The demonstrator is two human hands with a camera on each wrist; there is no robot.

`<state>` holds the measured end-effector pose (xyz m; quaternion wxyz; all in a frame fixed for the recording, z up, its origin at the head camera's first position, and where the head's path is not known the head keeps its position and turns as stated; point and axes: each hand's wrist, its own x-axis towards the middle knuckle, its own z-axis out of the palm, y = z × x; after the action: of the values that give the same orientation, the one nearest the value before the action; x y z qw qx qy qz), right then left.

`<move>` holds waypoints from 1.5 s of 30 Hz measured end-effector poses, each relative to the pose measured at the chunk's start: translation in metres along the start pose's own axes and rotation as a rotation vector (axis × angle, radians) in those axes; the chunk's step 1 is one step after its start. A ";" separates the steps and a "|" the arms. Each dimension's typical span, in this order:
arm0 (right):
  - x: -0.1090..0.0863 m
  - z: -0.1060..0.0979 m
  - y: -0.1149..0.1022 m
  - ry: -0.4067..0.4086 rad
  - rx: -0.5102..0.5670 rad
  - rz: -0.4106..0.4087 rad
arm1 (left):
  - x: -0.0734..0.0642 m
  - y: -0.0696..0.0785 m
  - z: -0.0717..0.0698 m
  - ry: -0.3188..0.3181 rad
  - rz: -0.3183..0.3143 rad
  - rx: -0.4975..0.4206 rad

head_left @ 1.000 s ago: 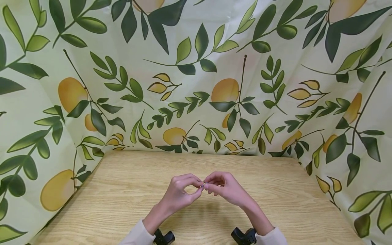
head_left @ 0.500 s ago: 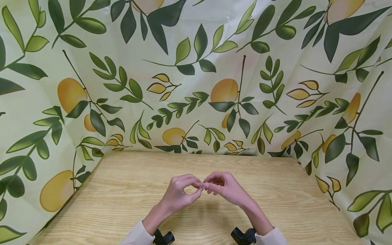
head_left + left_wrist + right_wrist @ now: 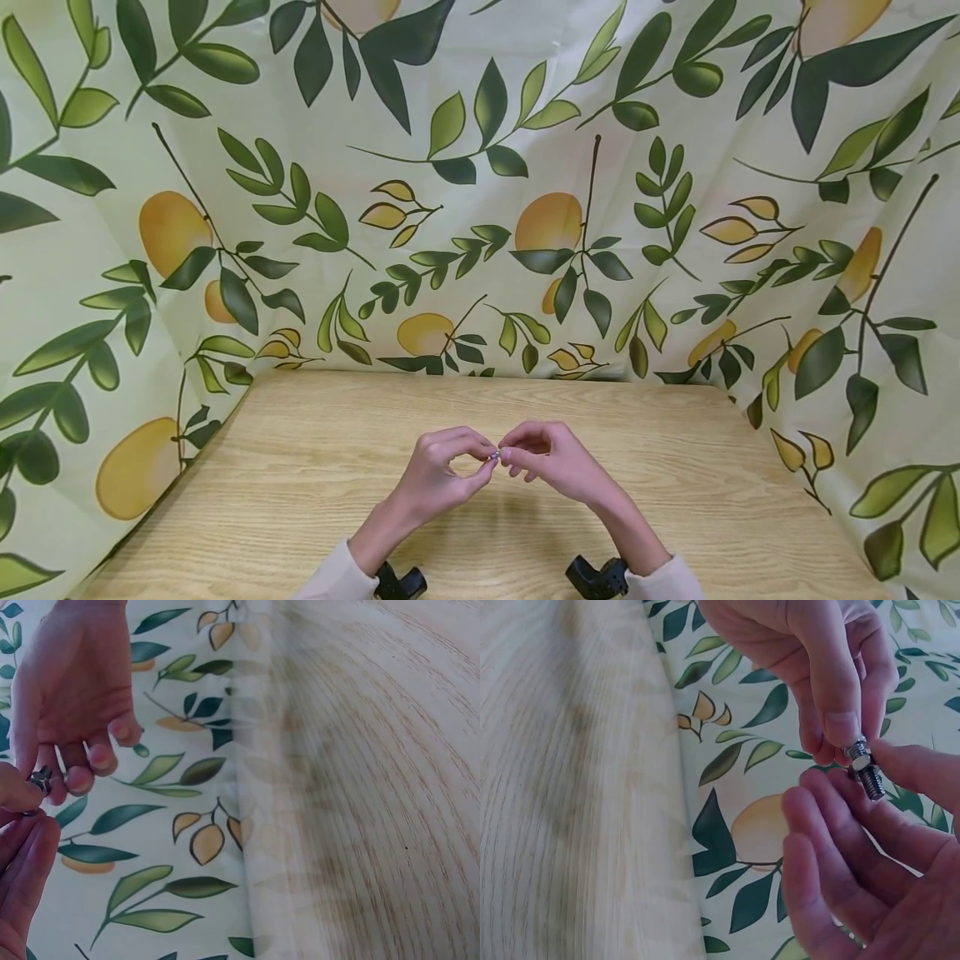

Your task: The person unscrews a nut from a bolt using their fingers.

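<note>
A small metal bolt [image 3: 873, 784] with a hex nut [image 3: 862, 760] on its thread is between the fingertips of both hands. My left hand [image 3: 435, 471] pinches one end of the bolt between thumb and forefinger, hiding that end. In the right wrist view, the thumb and forefinger of my right hand [image 3: 900, 877] are at the nut, and the threaded tip sticks out past it. The other fingers of the right hand [image 3: 82, 682] are loosely bent in the left wrist view. Both hands are raised above the wooden table [image 3: 337, 417].
A fabric [image 3: 480, 208] printed with leaves and orange fruit surrounds the table at the back and sides. Black wrist devices [image 3: 596, 577] are strapped near both light sleeves [image 3: 667, 581].
The hands stay in the same place. At the fingertips, the small bolt looks slightly turned, and the lower fingers of the right hand have shifted a little.
</note>
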<state>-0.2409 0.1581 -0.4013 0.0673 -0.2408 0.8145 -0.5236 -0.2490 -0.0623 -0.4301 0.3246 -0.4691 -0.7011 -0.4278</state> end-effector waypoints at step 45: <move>0.000 0.000 0.001 -0.012 -0.025 -0.027 | -0.002 -0.001 0.003 0.020 0.036 -0.014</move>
<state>-0.2412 0.1589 -0.4025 0.0619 -0.2557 0.8172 -0.5128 -0.2499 -0.0605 -0.4333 0.3361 -0.4797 -0.6861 -0.4315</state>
